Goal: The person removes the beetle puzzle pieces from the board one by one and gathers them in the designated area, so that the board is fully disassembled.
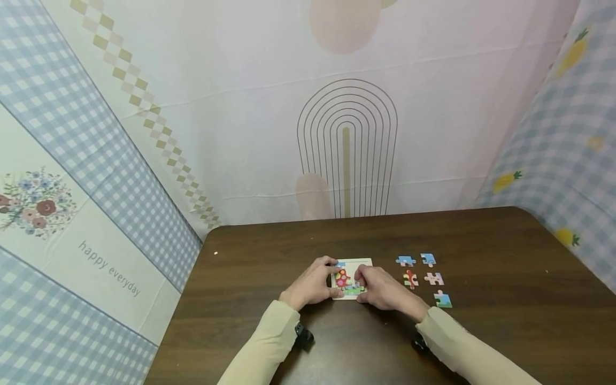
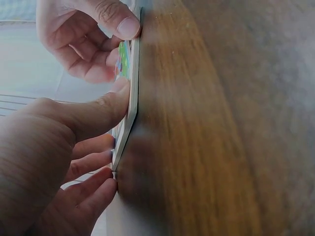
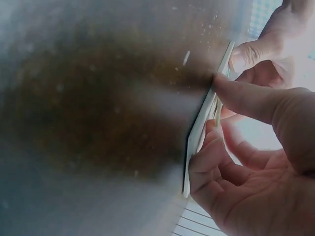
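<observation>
A small white-framed puzzle board lies on the table with red-dotted and green pieces in it. My left hand holds the board at its left side, thumb on the near edge and fingers along the far left; the left wrist view shows this thumb against the rim. At the right side, my right hand has bent fingers around a green puzzle piece, which stands slightly raised from the board. Its thumb touches the near rim. Fingers partly hide the piece.
To the right lie several loose jigsaw pieces: a blue one, a blue corner one, a red-yellow one, a pale one and a blue-green one. The brown table meets a patterned cloth behind.
</observation>
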Demonstrator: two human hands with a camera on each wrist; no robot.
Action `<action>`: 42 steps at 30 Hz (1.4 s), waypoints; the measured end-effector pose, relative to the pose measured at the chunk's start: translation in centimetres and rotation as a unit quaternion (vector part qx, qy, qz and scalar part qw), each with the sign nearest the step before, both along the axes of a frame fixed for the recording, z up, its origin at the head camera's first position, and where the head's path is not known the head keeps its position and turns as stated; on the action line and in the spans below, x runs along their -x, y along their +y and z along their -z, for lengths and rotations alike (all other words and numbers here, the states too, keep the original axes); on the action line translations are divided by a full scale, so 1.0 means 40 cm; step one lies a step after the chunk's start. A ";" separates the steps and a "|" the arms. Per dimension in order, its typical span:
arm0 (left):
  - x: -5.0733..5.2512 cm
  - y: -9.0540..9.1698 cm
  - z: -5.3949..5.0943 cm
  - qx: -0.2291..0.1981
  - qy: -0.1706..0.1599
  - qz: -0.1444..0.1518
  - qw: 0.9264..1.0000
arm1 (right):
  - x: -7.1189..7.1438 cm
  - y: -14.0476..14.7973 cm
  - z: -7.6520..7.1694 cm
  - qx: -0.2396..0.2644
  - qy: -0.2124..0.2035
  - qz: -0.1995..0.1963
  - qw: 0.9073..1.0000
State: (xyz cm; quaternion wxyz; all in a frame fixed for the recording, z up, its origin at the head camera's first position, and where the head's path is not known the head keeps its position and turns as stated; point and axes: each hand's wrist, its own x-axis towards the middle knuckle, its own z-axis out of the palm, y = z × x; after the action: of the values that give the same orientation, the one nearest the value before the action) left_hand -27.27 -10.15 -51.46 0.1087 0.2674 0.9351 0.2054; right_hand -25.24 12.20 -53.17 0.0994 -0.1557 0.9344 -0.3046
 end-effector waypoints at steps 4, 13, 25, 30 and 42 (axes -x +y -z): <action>-0.001 0.001 0.000 0.000 0.006 -0.001 1.000 | -0.034 -0.018 -0.060 0.021 -0.009 0.029 0.999; -0.001 0.007 0.003 0.009 0.020 0.005 1.000 | -0.024 -0.006 -0.056 0.034 0.010 0.013 0.999; 0.000 0.020 -0.003 0.017 0.028 0.008 0.999 | -0.015 0.007 -0.061 0.019 0.023 0.004 1.000; 0.002 0.021 -0.001 0.017 0.026 0.004 1.000 | -0.016 0.014 -0.070 0.007 0.072 -0.001 0.997; 0.000 0.001 0.003 0.003 0.008 0.003 1.000 | -0.035 0.066 -0.057 0.054 0.040 0.031 0.997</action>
State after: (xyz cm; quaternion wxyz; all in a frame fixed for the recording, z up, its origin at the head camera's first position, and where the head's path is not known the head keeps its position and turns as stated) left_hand -27.27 -10.12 -51.59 0.1024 0.2715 0.9357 0.2006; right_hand -23.84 14.82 -50.89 0.0437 -0.1441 0.9243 -0.3506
